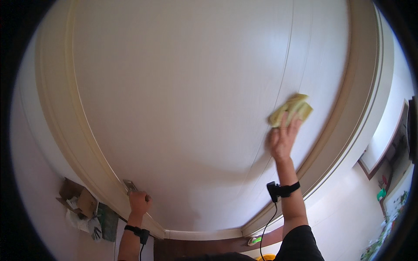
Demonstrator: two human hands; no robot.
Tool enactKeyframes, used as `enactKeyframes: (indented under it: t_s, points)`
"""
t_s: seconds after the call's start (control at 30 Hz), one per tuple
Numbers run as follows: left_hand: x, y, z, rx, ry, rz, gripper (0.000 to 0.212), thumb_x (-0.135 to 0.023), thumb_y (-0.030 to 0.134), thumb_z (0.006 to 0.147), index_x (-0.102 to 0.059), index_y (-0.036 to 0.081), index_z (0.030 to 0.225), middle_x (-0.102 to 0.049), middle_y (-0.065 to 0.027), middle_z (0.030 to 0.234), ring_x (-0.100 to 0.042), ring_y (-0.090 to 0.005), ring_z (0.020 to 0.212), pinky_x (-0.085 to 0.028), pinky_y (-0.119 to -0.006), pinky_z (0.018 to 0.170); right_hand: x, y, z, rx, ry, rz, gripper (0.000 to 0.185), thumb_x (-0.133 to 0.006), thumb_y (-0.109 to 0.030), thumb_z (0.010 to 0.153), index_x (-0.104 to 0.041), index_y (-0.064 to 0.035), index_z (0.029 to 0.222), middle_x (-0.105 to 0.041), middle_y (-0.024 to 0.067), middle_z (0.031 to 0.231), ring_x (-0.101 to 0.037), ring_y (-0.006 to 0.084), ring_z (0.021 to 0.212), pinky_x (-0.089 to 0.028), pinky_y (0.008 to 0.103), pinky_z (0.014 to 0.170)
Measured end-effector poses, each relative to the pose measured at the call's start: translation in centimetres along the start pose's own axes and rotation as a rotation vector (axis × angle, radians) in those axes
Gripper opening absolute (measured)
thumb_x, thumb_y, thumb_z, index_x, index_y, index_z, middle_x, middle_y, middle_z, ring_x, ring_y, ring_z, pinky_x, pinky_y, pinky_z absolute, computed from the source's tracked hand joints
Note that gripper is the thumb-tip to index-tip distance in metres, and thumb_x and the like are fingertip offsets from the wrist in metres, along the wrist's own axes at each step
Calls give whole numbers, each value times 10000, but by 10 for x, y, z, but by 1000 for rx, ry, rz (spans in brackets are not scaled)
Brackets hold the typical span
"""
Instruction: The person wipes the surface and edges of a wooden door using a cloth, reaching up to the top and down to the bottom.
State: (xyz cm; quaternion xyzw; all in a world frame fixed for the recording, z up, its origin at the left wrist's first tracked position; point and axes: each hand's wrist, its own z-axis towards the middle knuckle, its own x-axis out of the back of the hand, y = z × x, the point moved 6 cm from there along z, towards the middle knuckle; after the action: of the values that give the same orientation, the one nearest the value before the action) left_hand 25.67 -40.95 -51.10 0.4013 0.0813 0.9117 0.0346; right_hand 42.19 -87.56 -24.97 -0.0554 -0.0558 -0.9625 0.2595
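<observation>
A white door panel (pixel 183 107) with thin vertical grooves fills most of the head view. My right hand (pixel 284 138) presses a folded yellow cloth (pixel 290 111) flat against it, close to the right-hand grooves. At the lower left my left hand (pixel 139 201) is closed around the door handle (pixel 148 198), whose metal plate (pixel 130 185) shows just above my fingers. Most of the handle is hidden by that hand. A black strap with a small cabled box sits on each forearm.
The door frame (pixel 354 107) rises on both sides. An open cardboard box (pixel 76 197) and plastic bags (pixel 78 220) stand at lower left. Below the door lies a dark brown threshold (pixel 196 248), with a green-and-white brush-like item (pixel 254 240) and part of a yellow container (pixel 266 257).
</observation>
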Motion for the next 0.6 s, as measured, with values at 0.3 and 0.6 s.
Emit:
enactKeyframes:
  t_s: [0.3, 0.6]
  points:
    - [-2, 9, 7, 15, 42, 48, 252, -655, 136, 631, -455, 67, 495, -496, -106, 515, -499, -312, 534, -374, -411, 596, 42, 133, -55, -280, 90, -22, 503, -309, -278, 974, -292, -33, 1413, -221, 253, 1453, -207, 394, 1345, -156, 441, 1101]
    - [10, 19, 11, 22, -48, -30, 184, -662, 179, 631, -533, 74, 552, -546, -102, 569, -544, -296, 582, -377, -407, 622, -5, -33, -15, -293, 100, 24, 541, -383, -260, 932, -276, -84, 1432, -153, 245, 1480, -135, 442, 1355, -106, 512, 1099]
